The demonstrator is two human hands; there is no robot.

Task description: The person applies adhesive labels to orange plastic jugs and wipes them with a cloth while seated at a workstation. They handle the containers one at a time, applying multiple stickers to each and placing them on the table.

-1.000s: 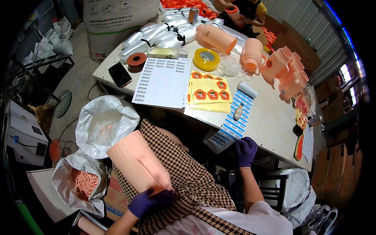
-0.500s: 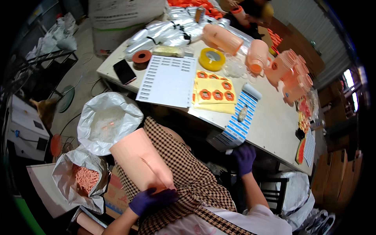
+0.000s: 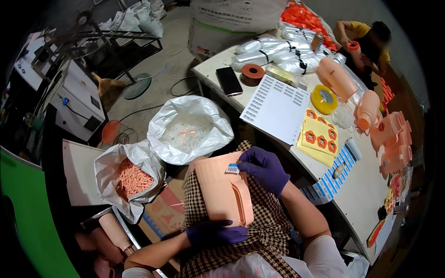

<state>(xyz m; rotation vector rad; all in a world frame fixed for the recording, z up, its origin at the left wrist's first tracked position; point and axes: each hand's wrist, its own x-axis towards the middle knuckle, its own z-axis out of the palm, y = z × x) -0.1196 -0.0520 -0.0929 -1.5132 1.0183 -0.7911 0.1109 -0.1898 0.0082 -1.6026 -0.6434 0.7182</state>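
Observation:
A peach plastic pitcher (image 3: 215, 190) with a long side handle rests on my lap, over a checked apron (image 3: 196, 204). My left hand (image 3: 218, 233), in a purple glove, cups its near end, fingers curled round it. My right hand (image 3: 266, 170), gloved alike, pinches a small blue-and-white sticker (image 3: 232, 168) against the pitcher's wall, above the handle. Whether all of the sticker touches the wall is hard to tell. To the right, a blue-striped sticker roll (image 3: 331, 178) hangs over the table's edge, a small stone-like lump (image 3: 339, 171) lying on it.
The white table (image 3: 345, 222) bears sticker sheets (image 3: 277, 109), yellow tape (image 3: 323, 99), a phone (image 3: 229, 81) and several peach pitchers (image 3: 391, 129). White sacks hold clear pieces (image 3: 190, 132) and peach sticks (image 3: 134, 180). A box of peach parts (image 3: 113, 231) stands lower left. A co-worker (image 3: 366, 44) sits far right.
My right hand has left the sticker roll at the table's edge and come to the pitcher with a sticker. The pitcher has turned more upright. The view has swung left.

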